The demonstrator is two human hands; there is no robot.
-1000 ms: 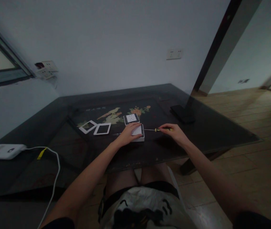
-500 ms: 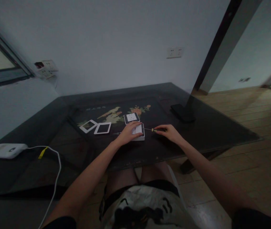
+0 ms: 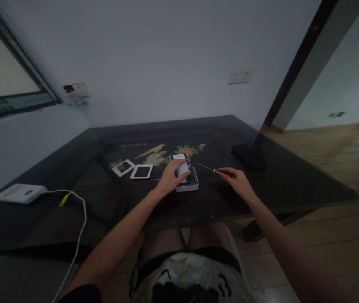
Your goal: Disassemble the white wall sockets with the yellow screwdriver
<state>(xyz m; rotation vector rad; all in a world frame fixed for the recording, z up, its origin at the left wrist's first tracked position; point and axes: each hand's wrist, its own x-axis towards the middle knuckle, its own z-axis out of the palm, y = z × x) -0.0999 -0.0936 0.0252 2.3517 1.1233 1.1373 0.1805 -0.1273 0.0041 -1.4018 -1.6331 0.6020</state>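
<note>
My left hand (image 3: 170, 176) is closed on a small white switch plate (image 3: 183, 168), its right side tilted up out of a white box (image 3: 187, 188). The box's dark inside shows beside the plate. A thin screwdriver (image 3: 215, 171) with a yellow-and-dark handle is gripped in my right hand (image 3: 239, 182); its tip points left, apart from the box. Just behind stands a white socket unit (image 3: 178, 158), partly covered by my left fingers. Two white square frames (image 3: 141, 177) lie left of my left hand, one overlapping the other.
A dark table (image 3: 179, 214) with a painted bird and flowers carries everything. At its right lies a black flat object (image 3: 249, 157). A white device (image 3: 21, 193) with a white cable (image 3: 85, 214) and yellow tag sits far left. Wall sockets (image 3: 240, 76) are behind.
The white plate has been lifted and tilted out of the box by my left hand. My right hand has drawn the screwdriver back to the right, away from the box. The view has shifted slightly.
</note>
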